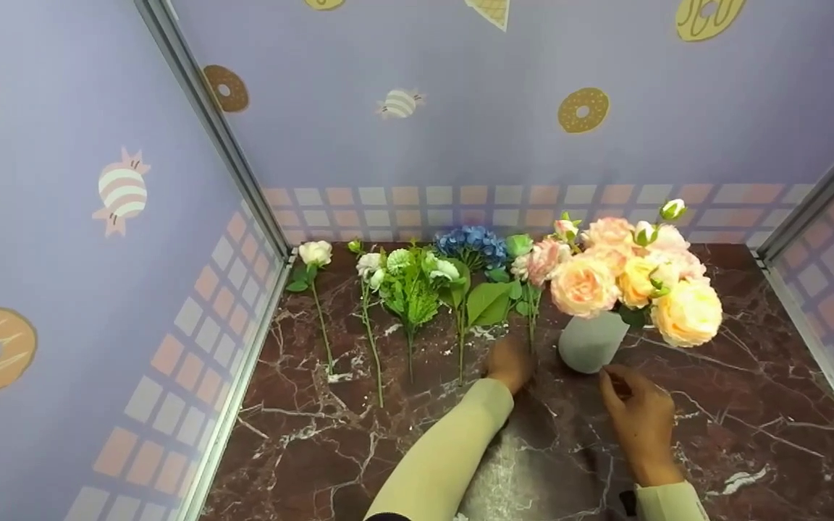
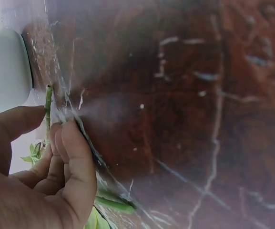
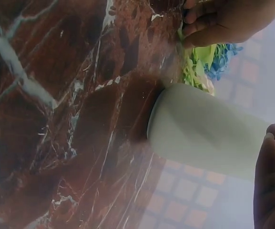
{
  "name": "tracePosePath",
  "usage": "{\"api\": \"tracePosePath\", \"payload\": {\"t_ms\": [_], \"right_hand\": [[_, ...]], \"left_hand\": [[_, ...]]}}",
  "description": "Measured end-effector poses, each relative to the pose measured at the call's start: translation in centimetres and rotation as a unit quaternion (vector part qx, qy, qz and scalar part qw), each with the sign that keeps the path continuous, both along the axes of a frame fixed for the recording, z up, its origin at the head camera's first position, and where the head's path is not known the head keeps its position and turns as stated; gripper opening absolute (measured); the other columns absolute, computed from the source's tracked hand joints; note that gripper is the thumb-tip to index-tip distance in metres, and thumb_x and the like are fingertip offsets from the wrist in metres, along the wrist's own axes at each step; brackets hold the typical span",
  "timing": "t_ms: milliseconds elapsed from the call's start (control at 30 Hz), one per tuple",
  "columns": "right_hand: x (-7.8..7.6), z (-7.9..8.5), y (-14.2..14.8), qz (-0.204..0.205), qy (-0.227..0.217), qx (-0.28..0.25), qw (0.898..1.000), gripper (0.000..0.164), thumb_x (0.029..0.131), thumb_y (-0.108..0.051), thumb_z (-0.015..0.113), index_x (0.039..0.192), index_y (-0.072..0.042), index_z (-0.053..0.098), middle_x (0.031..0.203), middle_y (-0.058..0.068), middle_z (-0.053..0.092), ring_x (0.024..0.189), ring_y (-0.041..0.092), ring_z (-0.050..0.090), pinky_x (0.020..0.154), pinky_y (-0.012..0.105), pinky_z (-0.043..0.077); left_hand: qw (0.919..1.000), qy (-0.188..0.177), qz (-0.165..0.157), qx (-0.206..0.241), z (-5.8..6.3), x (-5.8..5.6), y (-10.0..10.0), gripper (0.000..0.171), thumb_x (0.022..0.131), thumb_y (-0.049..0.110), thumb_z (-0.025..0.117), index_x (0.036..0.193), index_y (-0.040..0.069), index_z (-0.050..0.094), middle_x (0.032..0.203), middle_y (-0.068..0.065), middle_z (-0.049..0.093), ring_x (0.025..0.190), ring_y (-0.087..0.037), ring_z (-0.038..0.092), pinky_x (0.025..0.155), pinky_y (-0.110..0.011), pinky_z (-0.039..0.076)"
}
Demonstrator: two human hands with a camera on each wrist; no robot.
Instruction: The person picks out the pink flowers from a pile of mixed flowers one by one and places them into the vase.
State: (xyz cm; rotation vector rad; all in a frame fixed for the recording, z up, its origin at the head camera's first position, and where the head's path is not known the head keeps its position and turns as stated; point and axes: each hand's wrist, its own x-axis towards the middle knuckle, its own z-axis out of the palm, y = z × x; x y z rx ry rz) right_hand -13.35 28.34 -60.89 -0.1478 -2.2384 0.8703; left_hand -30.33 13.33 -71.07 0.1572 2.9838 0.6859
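Note:
My left hand (image 1: pixel 510 364) is low over the table at the lower end of a pink artificial flower (image 1: pixel 547 260). In the left wrist view, thumb and curled fingers close around its green stem (image 2: pixel 48 102), whose cut end sticks out past the thumb. A pale vase (image 1: pixel 591 344) stands just to the right, filled with peach, pink and yellow blooms (image 1: pixel 609 271). My right hand (image 1: pixel 640 416) hovers at the near side of the vase, fingers loosely bent and holding nothing. Whether its fingertips touch the vase, I cannot tell.
Left of my left hand several stems lie in a row: a white rose (image 1: pixel 316 253), white blossoms (image 1: pixel 368 265), a leafy green sprig (image 1: pixel 411 289) and a blue hydrangea (image 1: pixel 471 246). Patterned walls (image 1: pixel 460 137) close off the back and sides of the dark marble table (image 1: pixel 301 463).

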Motion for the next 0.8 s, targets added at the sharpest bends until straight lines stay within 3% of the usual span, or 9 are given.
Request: {"api": "tracePosePath", "payload": {"t_ms": [133,267,400,500,633,700,800], "right_hand": [[0.0,-0.1,0.0,0.008,0.005,0.001,1.0,0.014,0.09,0.006,0.087,0.101,-0.003,0.088,0.086,0.014,0.086,0.075,-0.005,0.068,0.071,0.001,0.047],[0.0,-0.2,-0.1,0.014,0.004,-0.001,1.0,0.015,0.091,0.007,0.087,0.102,-0.003,0.088,0.087,0.014,0.086,0.075,-0.001,0.07,0.072,0.0,0.048],[0.1,-0.2,-0.2,0.016,-0.007,-0.002,1.0,0.014,0.092,0.005,0.087,0.102,-0.005,0.088,0.088,0.013,0.086,0.077,-0.009,0.068,0.072,0.0,0.049],[0.1,-0.2,-0.3,0.01,-0.018,-0.001,1.0,0.014,0.092,0.004,0.087,0.102,-0.005,0.088,0.089,0.012,0.087,0.075,-0.004,0.071,0.071,0.0,0.048],[0.2,-0.3,-0.4,0.001,-0.03,0.005,1.0,0.013,0.093,0.003,0.086,0.104,-0.004,0.088,0.089,0.014,0.087,0.072,0.023,0.081,0.07,0.0,0.046],[0.3,-0.3,-0.5,-0.001,-0.037,0.003,0.999,0.012,0.094,0.002,0.085,0.105,-0.003,0.088,0.09,0.015,0.087,0.074,0.034,0.083,0.069,0.0,0.046],[0.3,-0.4,-0.7,-0.001,-0.046,-0.001,0.999,0.012,0.095,0.0,0.085,0.106,-0.003,0.088,0.091,0.015,0.087,0.076,0.037,0.083,0.069,0.0,0.045]], "left_hand": [[0.9992,-0.024,-0.005,0.03,1.7,0.4,-0.3,0.071,0.106,0.028,0.074,0.172,0.019,0.05,0.128,-0.011,0.084,0.118,-0.033,0.082,0.095,-0.048,0.069],[0.9968,-0.047,-0.008,0.064,3.3,0.6,-0.7,0.08,0.1,0.026,0.081,0.172,0.015,0.048,0.125,-0.013,0.085,0.114,-0.034,0.082,0.093,-0.048,0.069],[0.9991,-0.033,-0.006,0.027,2.0,0.2,-0.3,0.065,0.102,0.028,0.081,0.162,0.014,0.061,0.12,-0.008,0.086,0.109,-0.029,0.083,0.088,-0.044,0.07],[0.9996,-0.029,-0.003,-0.004,0.8,-0.3,0.0,0.055,0.105,0.031,0.078,0.158,0.018,0.067,0.123,-0.006,0.085,0.112,-0.026,0.083,0.09,-0.041,0.07],[0.998,-0.051,0.009,0.035,0.4,-0.8,0.0,0.053,0.103,0.031,0.08,0.154,0.017,0.071,0.128,-0.008,0.084,0.118,-0.029,0.081,0.095,-0.043,0.069],[0.9949,-0.068,0.016,0.073,0.5,-0.9,-0.3,0.038,0.102,0.026,0.081,0.138,0.012,0.08,0.122,-0.009,0.085,0.113,-0.029,0.081,0.094,-0.044,0.068],[0.9887,-0.088,0.02,0.12,0.6,-1.1,-0.8,0.017,0.103,0.017,0.079,0.114,0.006,0.084,0.11,-0.011,0.084,0.098,-0.026,0.079,0.088,-0.044,0.068]]}}
